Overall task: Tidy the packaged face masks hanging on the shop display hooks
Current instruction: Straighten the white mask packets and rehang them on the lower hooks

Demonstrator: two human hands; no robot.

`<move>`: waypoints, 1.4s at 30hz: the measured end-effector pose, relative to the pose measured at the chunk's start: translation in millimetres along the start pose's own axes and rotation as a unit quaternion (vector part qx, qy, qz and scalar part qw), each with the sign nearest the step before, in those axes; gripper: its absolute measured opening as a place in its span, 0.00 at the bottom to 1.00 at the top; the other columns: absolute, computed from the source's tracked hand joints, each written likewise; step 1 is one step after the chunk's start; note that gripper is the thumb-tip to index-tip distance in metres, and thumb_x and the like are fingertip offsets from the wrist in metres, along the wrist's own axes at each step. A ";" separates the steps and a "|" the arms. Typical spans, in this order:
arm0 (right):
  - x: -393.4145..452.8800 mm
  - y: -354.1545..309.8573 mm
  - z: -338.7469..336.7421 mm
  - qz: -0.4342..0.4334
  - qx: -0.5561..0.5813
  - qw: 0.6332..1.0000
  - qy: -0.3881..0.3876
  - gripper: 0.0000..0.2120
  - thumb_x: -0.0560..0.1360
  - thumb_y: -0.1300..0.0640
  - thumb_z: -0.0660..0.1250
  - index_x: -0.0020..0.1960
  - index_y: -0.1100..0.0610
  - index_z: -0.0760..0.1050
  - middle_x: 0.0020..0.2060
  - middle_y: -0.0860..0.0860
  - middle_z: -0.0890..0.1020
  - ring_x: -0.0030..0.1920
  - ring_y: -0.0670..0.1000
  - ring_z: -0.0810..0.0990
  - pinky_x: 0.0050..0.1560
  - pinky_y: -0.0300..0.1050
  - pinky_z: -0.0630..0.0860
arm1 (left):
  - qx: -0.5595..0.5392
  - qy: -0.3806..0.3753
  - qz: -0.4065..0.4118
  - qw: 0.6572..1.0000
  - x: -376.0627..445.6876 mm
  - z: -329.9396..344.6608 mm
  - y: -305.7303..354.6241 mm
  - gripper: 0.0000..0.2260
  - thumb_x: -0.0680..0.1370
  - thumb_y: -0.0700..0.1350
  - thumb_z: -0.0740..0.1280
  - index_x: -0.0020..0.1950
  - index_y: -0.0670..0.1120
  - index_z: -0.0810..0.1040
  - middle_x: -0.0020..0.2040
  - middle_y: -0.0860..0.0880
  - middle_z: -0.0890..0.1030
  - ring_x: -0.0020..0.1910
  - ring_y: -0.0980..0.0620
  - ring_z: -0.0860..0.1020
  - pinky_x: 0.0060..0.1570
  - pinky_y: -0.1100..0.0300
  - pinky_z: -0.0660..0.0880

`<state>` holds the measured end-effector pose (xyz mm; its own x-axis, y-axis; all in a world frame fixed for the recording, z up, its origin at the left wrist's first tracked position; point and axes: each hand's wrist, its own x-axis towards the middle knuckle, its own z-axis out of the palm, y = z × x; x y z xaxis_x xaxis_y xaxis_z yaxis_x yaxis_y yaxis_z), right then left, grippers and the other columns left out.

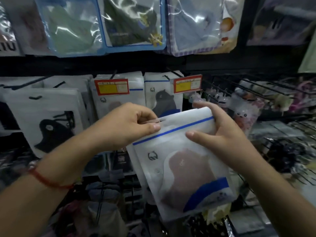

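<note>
Left hand pinches the top edge of the pink face-mask packet; right hand grips its right edge. Packet held tilted, near side of hooked mask packets

Two bare forearms are seen reaching in from the lower edge, no sleeves to be found on either. The left hand is shown with short, plain nails, and the same is noted on the right hand. A thin red string bracelet is worn round the left wrist, with a pale rounded bead spotted on it at the wrist's outer edge.
</note>
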<state>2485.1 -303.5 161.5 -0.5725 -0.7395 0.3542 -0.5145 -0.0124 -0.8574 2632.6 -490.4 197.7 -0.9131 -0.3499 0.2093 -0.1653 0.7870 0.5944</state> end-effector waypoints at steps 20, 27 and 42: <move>29.6 -33.5 -55.5 -0.235 -0.456 0.858 0.019 0.08 0.77 0.48 0.65 0.45 0.51 0.80 0.40 0.45 0.78 0.43 0.50 0.76 0.41 0.48 0.74 | -0.138 0.094 0.012 0.986 24.7 10.9 33.0 0.06 0.76 0.50 0.71 0.44 0.47 0.83 0.38 0.54 0.86 0.36 0.59 0.83 0.33 0.69 0.76; 57.1 -2.8 -48.8 -0.173 -0.440 0.877 -0.084 0.09 0.79 0.46 0.65 0.55 0.48 0.79 0.54 0.46 0.73 0.55 0.49 0.74 0.55 0.45 0.71 | -0.013 0.108 0.024 0.994 15.0 0.8 7.3 0.05 0.80 0.51 0.67 0.48 0.57 0.82 0.44 0.65 0.83 0.43 0.65 0.81 0.36 0.73 0.73; 61.0 15.9 -38.6 -0.167 -0.385 0.901 -0.109 0.03 0.79 0.47 0.64 0.47 0.42 0.72 0.79 0.45 0.55 0.76 0.50 0.61 0.68 0.50 0.68 | 0.002 0.119 0.053 0.991 20.9 -6.2 -20.1 0.07 0.79 0.50 0.68 0.51 0.64 0.80 0.45 0.68 0.82 0.49 0.72 0.78 0.41 0.79 0.71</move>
<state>2417.4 -322.9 183.9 -0.2073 -0.8965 0.3915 -0.9735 0.1496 -0.1728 2619.1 -516.7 195.0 -0.8115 -0.3747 0.4483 -0.0745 0.8274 0.5567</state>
